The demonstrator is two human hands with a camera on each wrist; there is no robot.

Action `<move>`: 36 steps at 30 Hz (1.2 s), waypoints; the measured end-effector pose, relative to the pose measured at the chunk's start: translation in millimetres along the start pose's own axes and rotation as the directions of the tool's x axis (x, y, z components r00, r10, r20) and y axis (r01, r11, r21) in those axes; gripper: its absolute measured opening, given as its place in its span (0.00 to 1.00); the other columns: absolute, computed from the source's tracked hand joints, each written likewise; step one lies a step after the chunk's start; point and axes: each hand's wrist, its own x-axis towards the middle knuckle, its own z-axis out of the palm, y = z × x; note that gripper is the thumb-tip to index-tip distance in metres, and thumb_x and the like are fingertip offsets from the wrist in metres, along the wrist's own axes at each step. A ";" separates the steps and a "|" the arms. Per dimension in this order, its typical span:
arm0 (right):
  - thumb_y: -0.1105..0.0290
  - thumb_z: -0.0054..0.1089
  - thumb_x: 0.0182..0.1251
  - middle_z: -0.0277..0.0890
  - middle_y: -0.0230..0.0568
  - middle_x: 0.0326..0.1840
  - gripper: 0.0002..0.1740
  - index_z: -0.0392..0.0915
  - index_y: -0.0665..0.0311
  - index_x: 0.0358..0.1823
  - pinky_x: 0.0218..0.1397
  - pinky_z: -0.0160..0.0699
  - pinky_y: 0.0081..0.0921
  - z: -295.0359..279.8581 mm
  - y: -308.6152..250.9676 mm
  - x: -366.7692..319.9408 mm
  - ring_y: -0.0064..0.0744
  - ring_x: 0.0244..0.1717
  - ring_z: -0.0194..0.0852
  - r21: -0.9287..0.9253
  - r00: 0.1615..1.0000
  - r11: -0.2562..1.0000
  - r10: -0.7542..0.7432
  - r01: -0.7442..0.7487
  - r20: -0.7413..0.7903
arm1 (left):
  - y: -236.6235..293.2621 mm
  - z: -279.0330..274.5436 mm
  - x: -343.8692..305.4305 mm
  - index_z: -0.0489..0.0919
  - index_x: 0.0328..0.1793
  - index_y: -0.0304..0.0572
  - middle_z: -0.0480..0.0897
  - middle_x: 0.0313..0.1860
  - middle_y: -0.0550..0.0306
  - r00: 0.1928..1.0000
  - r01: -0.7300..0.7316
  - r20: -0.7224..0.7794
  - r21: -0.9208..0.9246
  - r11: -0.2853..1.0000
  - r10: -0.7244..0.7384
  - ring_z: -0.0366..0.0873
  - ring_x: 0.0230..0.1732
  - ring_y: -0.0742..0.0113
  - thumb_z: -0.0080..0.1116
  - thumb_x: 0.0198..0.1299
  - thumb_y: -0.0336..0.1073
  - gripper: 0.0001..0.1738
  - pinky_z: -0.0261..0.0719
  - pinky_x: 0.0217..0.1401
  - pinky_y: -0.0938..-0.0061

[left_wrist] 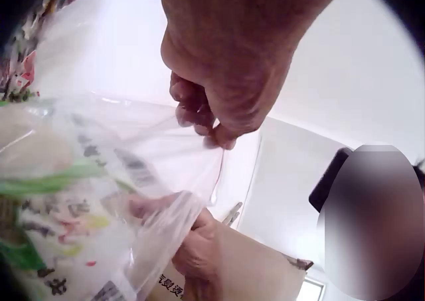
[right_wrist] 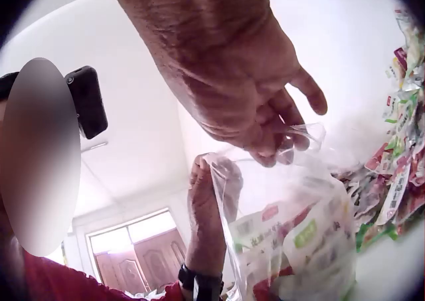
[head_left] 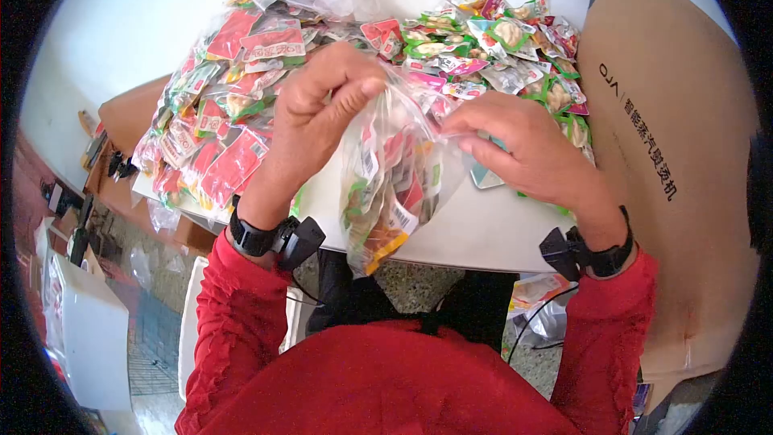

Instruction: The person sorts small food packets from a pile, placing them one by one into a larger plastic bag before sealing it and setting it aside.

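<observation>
A clear plastic bag [head_left: 385,217] with several small printed snack packets inside hangs in front of me, over the table's near edge. My left hand [head_left: 322,105] pinches its upper rim between thumb and curled fingers. On the other side of the mouth, my right hand [head_left: 531,149] grips the rim with its fingertips. Between the two hands the plastic is stretched, which shows in the left wrist view, where the bag [left_wrist: 99,201] fills the lower left. In the right wrist view, thin film of the bag [right_wrist: 292,241] bunches at the right fingertips.
A large heap of red and white packets [head_left: 241,40] covers the table's left, under loose clear plastic. Green and purple packets [head_left: 515,40] pile at the back right. A big cardboard sheet [head_left: 668,217] stands along the right side. The white table [head_left: 475,242] ends just before my body.
</observation>
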 end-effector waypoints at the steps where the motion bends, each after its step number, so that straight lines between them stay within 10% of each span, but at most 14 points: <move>1: 0.74 0.51 0.54 0.72 0.40 0.29 0.08 0.73 0.65 0.36 0.39 0.69 0.28 3.1 6.7 -1.1 0.34 0.34 0.72 -0.127 0.999 0.992 -0.016 0.010 -0.044 | 3.2 1.9 2.7 0.75 0.33 0.35 0.75 0.27 0.58 0.991 -0.112 0.081 0.112 0.987 0.104 0.70 0.29 0.69 0.56 0.54 0.29 0.05 0.67 0.33 0.78; 3: 0.78 0.50 0.53 0.70 0.37 0.29 0.10 0.73 0.65 0.39 0.41 0.67 0.23 3.6 11.7 -3.6 0.28 0.35 0.71 -0.256 0.996 0.967 -0.032 0.009 -0.085 | 15.3 4.1 9.0 0.75 0.32 0.36 0.75 0.27 0.57 0.974 -0.176 0.175 0.180 0.968 0.144 0.71 0.28 0.65 0.57 0.52 0.28 0.04 0.68 0.32 0.76; 9: 0.82 0.44 0.55 0.73 0.39 0.40 0.08 0.70 0.66 0.36 0.49 0.65 0.21 11.3 24.1 -7.7 0.25 0.45 0.69 0.220 0.975 0.963 0.186 -0.155 -0.125 | 17.7 2.6 22.4 0.75 0.46 0.40 0.74 0.44 0.56 0.950 -0.074 0.312 0.288 0.955 -0.021 0.69 0.38 0.67 0.51 0.54 0.32 0.12 0.66 0.35 0.77; 10: 0.80 0.44 0.57 0.72 0.38 0.38 0.06 0.71 0.67 0.34 0.45 0.67 0.22 14.3 26.2 -7.8 0.26 0.41 0.69 0.352 0.963 0.928 0.198 -0.124 -0.182 | 2.1 -4.0 26.7 0.73 0.49 0.44 0.71 0.50 0.51 0.940 0.087 0.300 0.252 0.964 -0.164 0.71 0.47 0.58 0.49 0.55 0.32 0.14 0.69 0.48 0.69; 13: 0.79 0.42 0.60 0.70 0.38 0.43 0.06 0.70 0.66 0.34 0.47 0.66 0.23 18.3 31.4 -9.6 0.26 0.42 0.67 0.445 0.947 0.892 0.211 -0.085 -0.243 | -30.6 -16.1 27.6 0.72 0.51 0.45 0.67 0.57 0.49 0.905 -0.116 0.421 0.389 0.914 -0.065 0.67 0.56 0.57 0.47 0.55 0.32 0.16 0.66 0.55 0.67; 15: 0.79 0.41 0.61 0.69 0.39 0.52 0.06 0.69 0.65 0.36 0.51 0.64 0.22 18.0 31.6 -9.6 0.26 0.48 0.66 0.412 0.946 0.908 0.200 -0.081 -0.256 | -52.9 -19.3 22.1 0.71 0.55 0.46 0.65 0.60 0.46 0.876 -0.019 0.444 0.421 0.907 -0.188 0.64 0.60 0.57 0.50 0.56 0.38 0.19 0.65 0.57 0.67; 18: 0.76 0.43 0.62 0.69 0.35 0.40 0.05 0.69 0.66 0.35 0.44 0.69 0.19 19.8 28.4 -3.5 0.22 0.38 0.68 0.560 0.926 0.807 0.336 -0.188 -0.173 | -70.5 -11.0 11.1 0.65 0.61 0.39 0.67 0.59 0.50 0.707 0.499 0.517 0.118 0.859 -0.482 0.64 0.60 0.62 0.55 0.55 0.46 0.30 0.65 0.57 0.68; 21: 0.74 0.41 0.64 0.69 0.34 0.39 0.05 0.69 0.63 0.36 0.40 0.71 0.19 29.5 34.4 2.0 0.20 0.38 0.69 0.813 0.869 0.536 0.489 -0.227 -0.080 | -68.5 -4.7 4.5 0.62 0.64 0.40 0.71 0.56 0.58 0.573 0.714 0.602 -0.033 0.699 -0.556 0.67 0.56 0.68 0.57 0.54 0.38 0.31 0.65 0.58 0.71; 29: 0.78 0.43 0.60 0.74 0.38 0.40 0.06 0.69 0.64 0.36 0.41 0.73 0.19 24.9 31.6 1.6 0.23 0.38 0.71 0.889 0.883 0.455 0.391 0.058 -0.258 | -34.7 23.9 0.6 0.70 0.55 0.39 0.77 0.42 0.65 0.791 0.604 0.310 -0.540 0.586 -0.528 0.72 0.38 0.81 0.49 0.61 0.34 0.16 0.71 0.42 0.85; 36: 0.82 0.45 0.56 0.75 0.39 0.36 0.07 0.71 0.65 0.34 0.44 0.73 0.22 25.6 38.5 -1.3 0.25 0.39 0.73 0.865 0.833 0.499 0.455 0.055 -0.315 | -37.7 39.6 1.3 0.74 0.40 0.43 0.74 0.32 0.71 0.866 0.499 0.189 -0.380 0.779 -0.463 0.66 0.30 0.85 0.54 0.58 0.33 0.06 0.64 0.32 0.88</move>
